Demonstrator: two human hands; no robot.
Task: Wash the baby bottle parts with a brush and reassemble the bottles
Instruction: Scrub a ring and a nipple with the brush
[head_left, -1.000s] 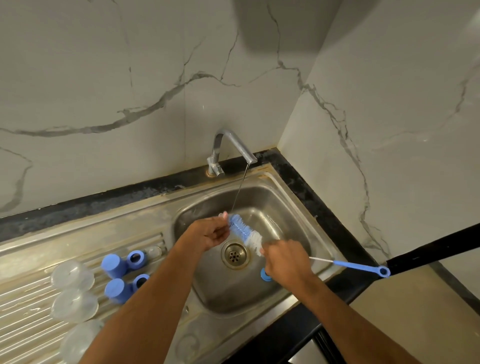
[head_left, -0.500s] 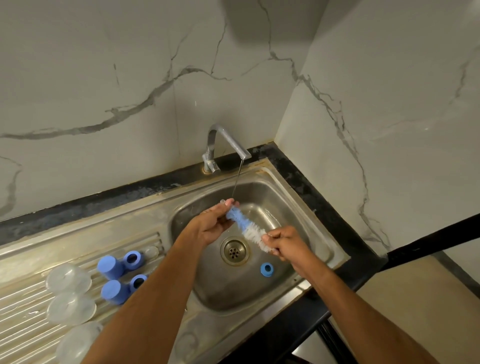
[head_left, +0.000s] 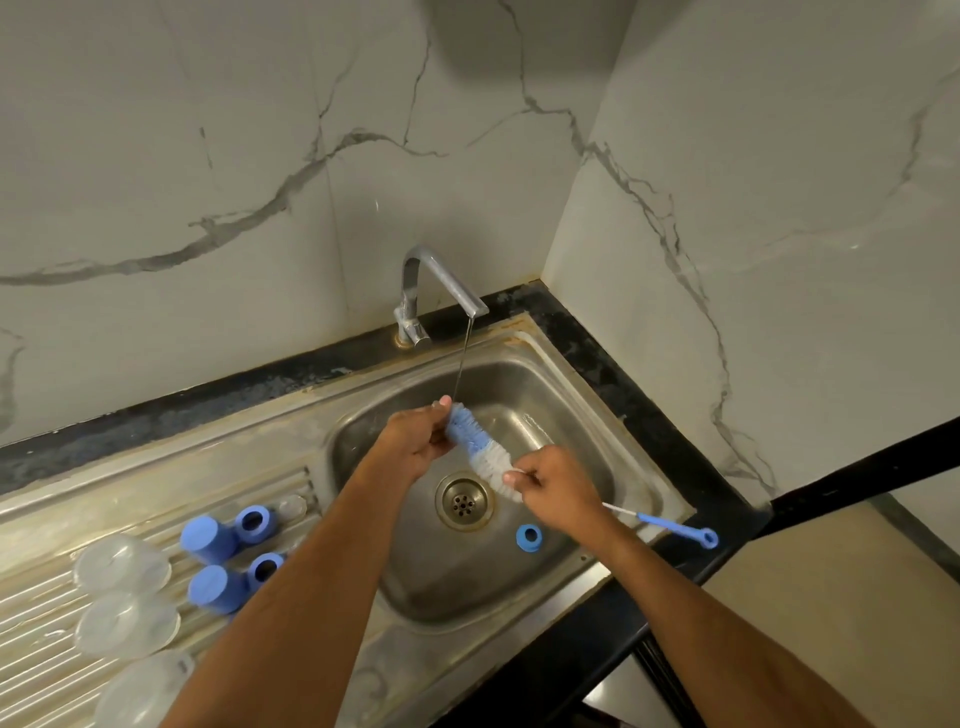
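Over the steel sink I hold a blue and white bottle brush under a thin stream from the tap. My left hand pinches the brush's blue tip. My right hand grips the base of the bristles, and the wire handle with a blue loop sticks out to the right. A blue bottle ring lies in the basin near the drain. On the drainboard stand two blue caps, two blue rings and three clear bottles.
Marble walls close the corner behind and to the right of the sink. A black counter edge runs along the sink's right side. A dark bar crosses at the right above the tan floor. A small clear part lies by the rings.
My hands have stayed on the brush under the water, shifting along it. The blue loop handle, hidden half a second ago, shows again past my right wrist.
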